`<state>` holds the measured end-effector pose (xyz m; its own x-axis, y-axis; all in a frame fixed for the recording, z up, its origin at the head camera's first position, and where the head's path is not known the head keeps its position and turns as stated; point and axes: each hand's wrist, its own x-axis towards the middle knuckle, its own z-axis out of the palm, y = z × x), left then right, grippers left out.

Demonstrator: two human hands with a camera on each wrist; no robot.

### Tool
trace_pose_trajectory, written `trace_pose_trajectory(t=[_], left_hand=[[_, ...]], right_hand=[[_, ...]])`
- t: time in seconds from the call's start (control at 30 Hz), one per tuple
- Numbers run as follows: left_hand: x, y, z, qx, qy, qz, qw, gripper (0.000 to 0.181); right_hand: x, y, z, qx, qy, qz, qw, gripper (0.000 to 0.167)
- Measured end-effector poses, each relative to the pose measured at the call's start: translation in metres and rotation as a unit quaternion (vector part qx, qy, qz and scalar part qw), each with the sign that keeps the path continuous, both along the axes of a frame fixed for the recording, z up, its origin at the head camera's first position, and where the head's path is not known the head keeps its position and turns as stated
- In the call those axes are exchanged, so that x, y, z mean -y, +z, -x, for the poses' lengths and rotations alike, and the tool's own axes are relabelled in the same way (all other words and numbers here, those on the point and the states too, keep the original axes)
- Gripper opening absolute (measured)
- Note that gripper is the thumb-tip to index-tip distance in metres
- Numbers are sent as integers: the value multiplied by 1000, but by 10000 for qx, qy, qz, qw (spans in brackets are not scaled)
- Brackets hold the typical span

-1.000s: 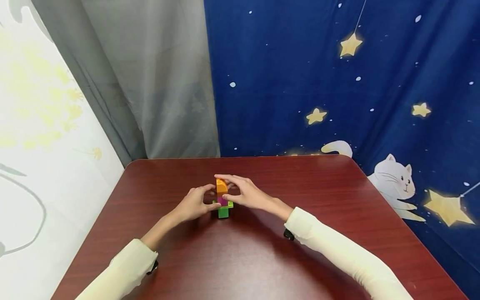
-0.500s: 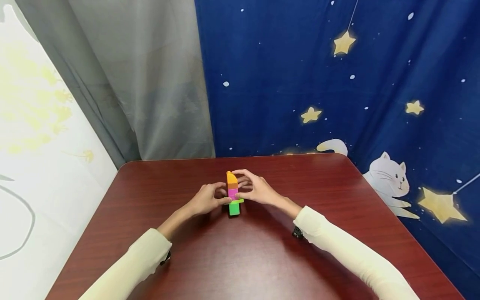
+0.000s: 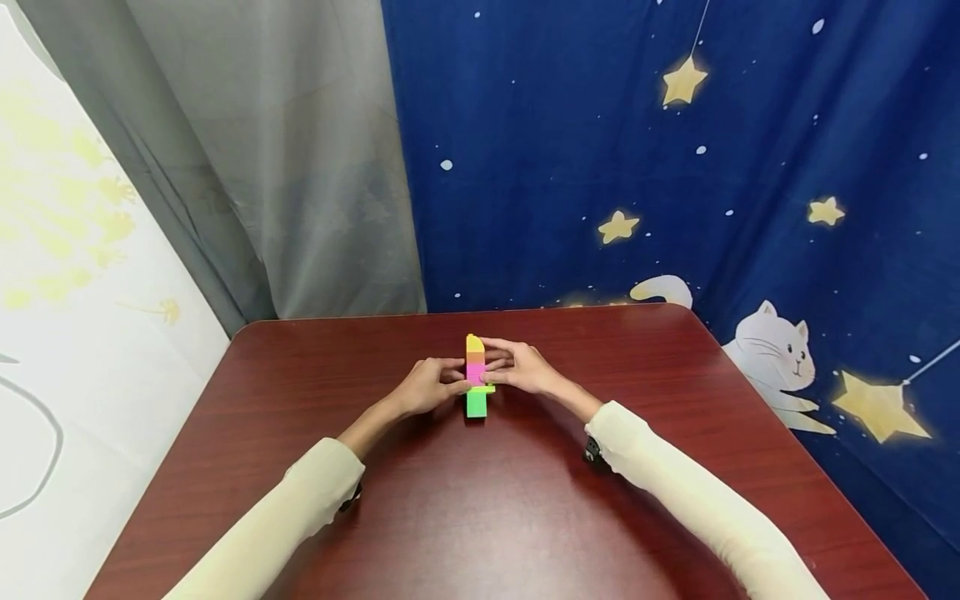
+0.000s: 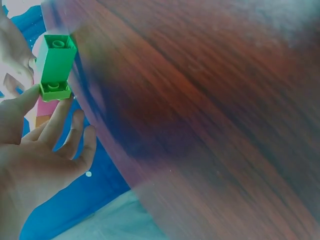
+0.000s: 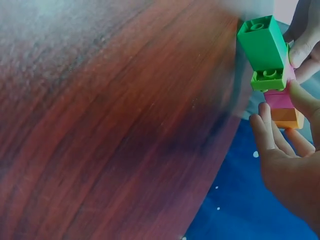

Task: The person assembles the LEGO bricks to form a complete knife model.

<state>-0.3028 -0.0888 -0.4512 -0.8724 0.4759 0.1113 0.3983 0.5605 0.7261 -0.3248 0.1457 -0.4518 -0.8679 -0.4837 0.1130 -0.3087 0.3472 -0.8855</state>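
Note:
A stack of toy building blocks stands between both hands in the head view. It has a green block point(image 3: 476, 406) at the bottom, a lime plate point(image 3: 489, 389), pink bricks point(image 3: 475, 372) and a curved orange block point(image 3: 475, 344) on top. My left hand point(image 3: 422, 387) pinches the stack from the left, its thumb by the lime plate point(image 4: 55, 93). On the other side, my right hand point(image 3: 529, 367) holds it with thumb at the pink part point(image 5: 278, 100) and a finger near the top. The hollow underside of the green block point(image 5: 262, 45) shows in both wrist views.
A dark red wooden table point(image 3: 480, 500) lies beneath the hands. Behind it hang a grey curtain point(image 3: 337, 167) and a blue curtain point(image 3: 540, 167) with stars and a cat. A white patterned cloth point(image 3: 75, 375) hangs at the left.
In the head view, both hands and the stack have shifted right and slightly up, while the background has slid left. The pink bricks show more fully between the hands than at first.

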Motion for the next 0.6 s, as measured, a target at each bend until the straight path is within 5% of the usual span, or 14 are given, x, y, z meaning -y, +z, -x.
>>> trace_pose_trajectory(t=[0.37, 0.6], left_hand=[[-1, -11, 5, -386, 149, 241, 9989, 34], [-2, -16, 4, -433, 204, 274, 9985, 29]], right_hand=[[4, -13, 3, 135, -658, -369, 9971, 57], [6, -16, -1, 199, -749, -529, 9956, 52]])
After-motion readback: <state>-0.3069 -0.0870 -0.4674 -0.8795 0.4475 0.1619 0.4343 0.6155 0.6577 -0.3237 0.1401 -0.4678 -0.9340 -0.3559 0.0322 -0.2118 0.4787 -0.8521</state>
